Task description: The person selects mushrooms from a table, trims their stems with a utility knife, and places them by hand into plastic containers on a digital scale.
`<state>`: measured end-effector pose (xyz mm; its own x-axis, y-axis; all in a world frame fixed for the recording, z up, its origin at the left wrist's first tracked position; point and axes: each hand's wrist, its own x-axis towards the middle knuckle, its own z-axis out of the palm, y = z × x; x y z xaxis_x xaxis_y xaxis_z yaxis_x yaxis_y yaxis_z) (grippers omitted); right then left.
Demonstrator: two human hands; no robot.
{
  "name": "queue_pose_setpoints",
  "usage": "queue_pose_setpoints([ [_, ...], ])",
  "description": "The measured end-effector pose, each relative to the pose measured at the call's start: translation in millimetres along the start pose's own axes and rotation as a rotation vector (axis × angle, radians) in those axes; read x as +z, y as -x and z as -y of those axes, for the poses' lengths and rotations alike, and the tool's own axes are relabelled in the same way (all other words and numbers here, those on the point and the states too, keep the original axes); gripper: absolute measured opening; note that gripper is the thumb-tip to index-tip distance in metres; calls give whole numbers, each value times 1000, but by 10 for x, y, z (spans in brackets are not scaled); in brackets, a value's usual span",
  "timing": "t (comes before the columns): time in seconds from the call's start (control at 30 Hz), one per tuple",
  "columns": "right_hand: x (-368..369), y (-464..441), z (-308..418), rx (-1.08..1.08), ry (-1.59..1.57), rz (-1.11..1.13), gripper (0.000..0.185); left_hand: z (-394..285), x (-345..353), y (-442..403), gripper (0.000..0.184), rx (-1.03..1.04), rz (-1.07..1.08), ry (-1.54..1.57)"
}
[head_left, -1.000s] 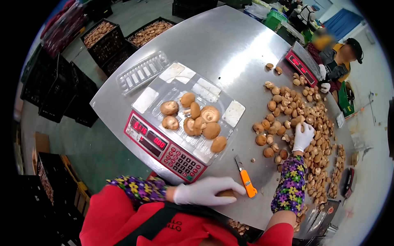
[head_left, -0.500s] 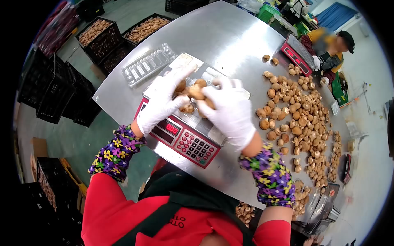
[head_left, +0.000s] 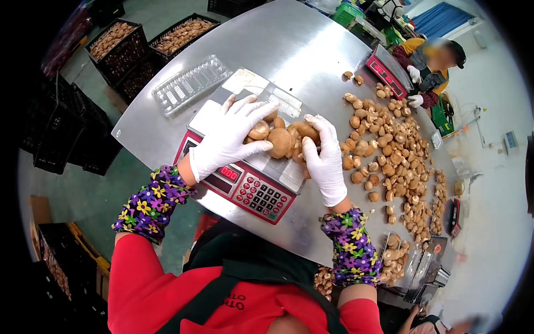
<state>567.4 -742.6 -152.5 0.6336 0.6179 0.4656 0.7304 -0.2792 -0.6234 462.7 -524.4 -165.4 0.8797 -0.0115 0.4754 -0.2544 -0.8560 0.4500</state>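
Several brown mushrooms (head_left: 281, 142) are bunched between my two white-gloved hands, over the plate of a red and silver weighing scale (head_left: 261, 192). My left hand (head_left: 229, 136) curls round the left side of the bunch, thumb below and fingers above. On the other side, my right hand (head_left: 325, 161) grips a mushroom between thumb and fingers. Whether a container lies under the bunch is hidden. The scale's display (head_left: 228, 173) glows red and reads 0.00. Just beyond the scale lies a clear plastic tray (head_left: 189, 86).
A wide spread of loose mushrooms (head_left: 400, 158) covers the right of the metal table (head_left: 267, 39). Across it, a co-worker in gloves stands by another red scale (head_left: 387, 75). Black crates (head_left: 119, 53) with mushrooms stand on the floor at the left. A filled tray (head_left: 394, 259) sits near right.
My right hand has moved slightly down and turned more upright, with its fingers closer round a mushroom. More of the mushroom bunch now shows between my hands. The whole view has shifted a little.
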Motion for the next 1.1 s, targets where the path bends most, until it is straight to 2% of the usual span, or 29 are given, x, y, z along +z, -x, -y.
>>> queue_pose_setpoints([
  [0.03, 21, 11, 39, 48, -53, -53, 33, 20, 15, 6, 75, 12, 11, -17],
  [0.13, 91, 37, -12, 98, -178, -132, 31, 72, 36, 52, 71, 1, -38, 18],
  [0.17, 91, 40, -11, 95, -180, -140, 31, 41, 20, 37, 59, -18, -114, 131],
  [0.2, 88, 55, -1, 149, -227, -161, 29, 62, 15, 3, 59, -9, -112, 125],
  [0.27, 74, 65, 9, 208, -276, -188, 27, 31, -17, -57, 45, -86, -270, 416],
  [0.3, 45, 46, 13, 193, -309, -257, 25, 48, -77, -109, 36, -69, -203, 322],
  [0.33, 16, 36, 6, 178, -340, -325, 23, 61, -45, -162, 36, -64, -200, 324],
  [0.4, -29, 36, -46, 189, -380, -363, 23, 94, 76, -260, 39, 3, -98, -153],
  [0.43, -45, 40, -98, 228, -401, -400, 24, 75, 96, -309, 42, 23, -89, -193],
  [0.47, -52, 66, -161, 270, -424, -435, 25, 51, 102, -342, 42, 31, -91, -188],
  [0.53, -79, 121, -297, 331, -443, -429, 31, -47, 55, -381, 42, -117, -136, 42],
  [0.57, -102, 141, -294, 427, -646, -409, 33, -102, 28, -372, 50, -110, -223, 224],
  [0.6, -112, 163, -294, 522, -852, -387, 35, -129, 9, -355, 50, -103, -212, 229],
  [0.63, -102, 165, -303, 548, -883, -392, 37, -142, -11, -344, 57, -7, -168, 135],
  [0.7, -46, 151, -381, 508, -837, -477, 36, -215, 7, -317, 76, 166, -63, 4],
  [0.73, -28, 142, -383, 468, -790, -550, 36, -250, 72, -265, 80, 183, 36, -66],
  [0.8, -131, 127, -397, 430, -729, -557, 32, -232, 210, -170, 79, 219, 129, -204],
  [0.87, -287, 134, -388, 670, -1309, -559, 30, -246, 203, -184, 72, 188, 73, -152],
  [0.93, -437, 214, -450, 731, -1424, -552, 28, -257, 195, -193, 66, 160, 16, -96],
  [1.0, -534, 343, -641, 821, -1531, -476, 26, -271, 163, -189, 56, 229, -54, 104],
  [1.03, -572, 357, -512, 831, -1406, -480, 23, -364, 123, -210, 50, 280, 55, 55],
  [1.07, -570, 402, -448, 840, -1405, -488, 23, -416, 145, -229, 57, 450, 108, -162],
  [1.1, -557, 442, -397, 747, -1191, -405, 22, -458, 183, -233, 62, 470, 172, -193],
])
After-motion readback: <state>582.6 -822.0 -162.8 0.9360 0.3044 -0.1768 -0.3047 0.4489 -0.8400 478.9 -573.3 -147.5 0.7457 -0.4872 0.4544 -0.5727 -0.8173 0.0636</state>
